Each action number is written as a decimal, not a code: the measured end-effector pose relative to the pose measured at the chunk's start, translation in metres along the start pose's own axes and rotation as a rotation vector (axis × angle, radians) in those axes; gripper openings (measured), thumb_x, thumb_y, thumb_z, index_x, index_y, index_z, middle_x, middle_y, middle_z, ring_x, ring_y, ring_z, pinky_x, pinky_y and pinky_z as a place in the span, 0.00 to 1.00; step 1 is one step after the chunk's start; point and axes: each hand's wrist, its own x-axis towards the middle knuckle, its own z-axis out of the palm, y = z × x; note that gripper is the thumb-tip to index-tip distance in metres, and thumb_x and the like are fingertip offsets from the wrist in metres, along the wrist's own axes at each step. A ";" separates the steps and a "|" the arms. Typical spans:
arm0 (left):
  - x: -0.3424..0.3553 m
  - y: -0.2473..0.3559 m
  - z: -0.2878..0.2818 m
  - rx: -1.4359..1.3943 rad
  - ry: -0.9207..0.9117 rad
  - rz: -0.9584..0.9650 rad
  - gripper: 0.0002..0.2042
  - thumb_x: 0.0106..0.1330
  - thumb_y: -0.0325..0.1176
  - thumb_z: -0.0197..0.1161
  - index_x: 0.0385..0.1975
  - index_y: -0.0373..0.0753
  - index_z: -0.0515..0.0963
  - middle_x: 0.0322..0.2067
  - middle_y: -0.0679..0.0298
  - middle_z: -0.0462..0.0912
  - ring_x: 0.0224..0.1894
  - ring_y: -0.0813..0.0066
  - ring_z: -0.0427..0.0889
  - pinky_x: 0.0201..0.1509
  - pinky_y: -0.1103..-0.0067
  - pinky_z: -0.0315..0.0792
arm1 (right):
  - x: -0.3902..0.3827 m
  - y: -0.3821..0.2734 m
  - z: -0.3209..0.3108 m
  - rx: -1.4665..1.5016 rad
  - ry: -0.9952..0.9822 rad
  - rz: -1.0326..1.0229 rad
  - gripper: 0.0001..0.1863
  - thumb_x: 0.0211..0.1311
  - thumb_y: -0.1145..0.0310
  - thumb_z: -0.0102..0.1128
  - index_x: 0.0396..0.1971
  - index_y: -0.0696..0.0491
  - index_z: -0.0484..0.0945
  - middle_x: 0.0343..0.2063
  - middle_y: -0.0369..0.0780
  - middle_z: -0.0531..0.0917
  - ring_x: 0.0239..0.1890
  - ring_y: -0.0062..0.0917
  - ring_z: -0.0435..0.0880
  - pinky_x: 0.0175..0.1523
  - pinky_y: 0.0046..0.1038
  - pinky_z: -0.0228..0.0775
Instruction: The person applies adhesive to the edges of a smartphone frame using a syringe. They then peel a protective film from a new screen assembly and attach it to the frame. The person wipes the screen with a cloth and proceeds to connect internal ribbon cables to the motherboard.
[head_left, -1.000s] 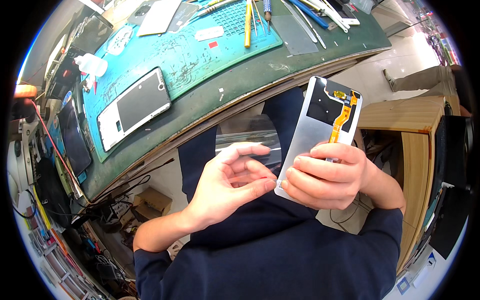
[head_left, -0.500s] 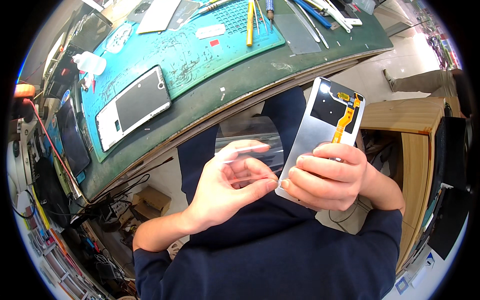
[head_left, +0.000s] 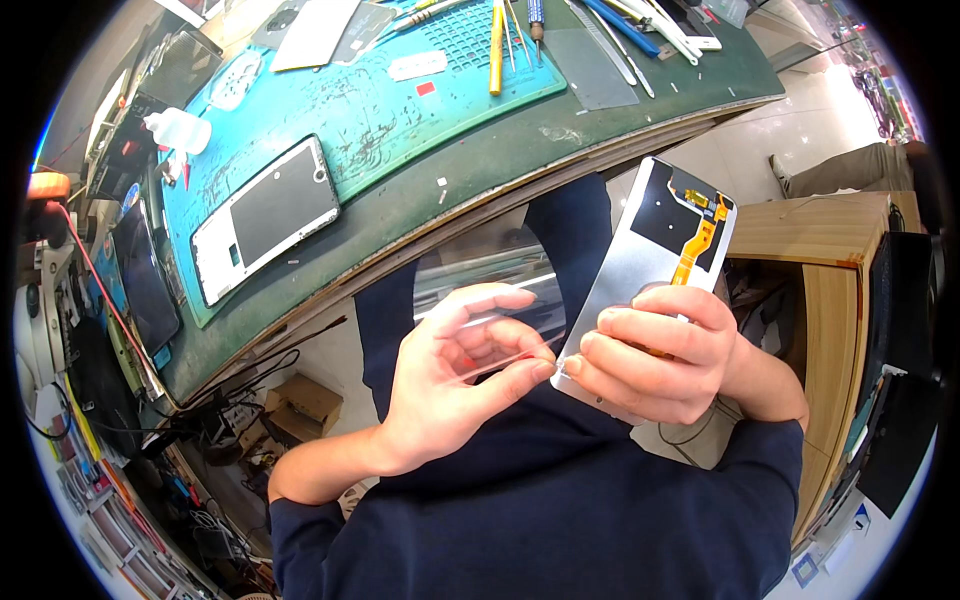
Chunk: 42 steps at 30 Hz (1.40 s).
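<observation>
My right hand (head_left: pixel 660 355) grips a phone display panel (head_left: pixel 620 270), its silver back facing up, with a black patch and an orange flex cable at the upper end. A clear, curled plastic film (head_left: pixel 485 265) is pinched in my left hand (head_left: pixel 450 385) at the panel's lower left corner, between thumb and fingers. Both hands are in front of my dark clothing, off the bench. On the bench, a phone housing (head_left: pixel 280 205) with a dark inner plate lies at the left of the mat.
A teal mat (head_left: pixel 380 120) on the green bench (head_left: pixel 500 155) bears hand tools (head_left: pixel 495 60) and a squeeze bottle (head_left: pixel 185 130). A wooden cabinet (head_left: pixel 820 230) stands at my right; beyond it is another person's leg (head_left: pixel 840 172). Cables and a cardboard box (head_left: pixel 300 400) lie below left.
The upper end of the panel has shifted slightly right. The film's curled upper part has moved a little left. Both hands keep their hold.
</observation>
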 end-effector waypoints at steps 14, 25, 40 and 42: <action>0.006 0.007 -0.004 0.202 -0.022 0.348 0.22 0.58 0.10 0.65 0.52 0.30 0.69 0.50 0.54 0.72 0.45 0.72 0.83 0.51 0.78 0.80 | -0.019 0.012 -0.019 -0.153 0.018 -0.045 0.07 0.56 0.69 0.62 0.35 0.47 0.76 0.37 0.32 0.86 0.40 0.20 0.84 0.48 0.25 0.71; 0.093 0.118 0.058 0.603 0.066 0.634 0.10 0.68 0.26 0.60 0.46 0.29 0.79 0.44 0.57 0.83 0.48 0.74 0.79 0.51 0.76 0.73 | -0.038 0.019 -0.050 -0.334 0.015 -0.045 0.06 0.56 0.71 0.63 0.32 0.47 0.75 0.39 0.34 0.85 0.42 0.23 0.84 0.51 0.27 0.71; 0.220 0.153 0.127 0.627 -0.373 0.203 0.15 0.66 0.30 0.60 0.51 0.34 0.76 0.39 0.61 0.82 0.38 0.76 0.82 0.43 0.79 0.76 | -0.091 0.022 -0.087 -0.380 -0.002 0.143 0.06 0.55 0.70 0.61 0.33 0.48 0.78 0.37 0.34 0.85 0.40 0.25 0.85 0.49 0.29 0.72; 0.187 0.129 0.122 0.686 -0.437 0.000 0.12 0.66 0.30 0.59 0.47 0.34 0.76 0.36 0.63 0.81 0.34 0.76 0.82 0.39 0.79 0.77 | -0.105 0.021 -0.096 -0.373 -0.021 0.199 0.06 0.55 0.70 0.61 0.34 0.49 0.78 0.37 0.35 0.85 0.40 0.26 0.85 0.49 0.30 0.72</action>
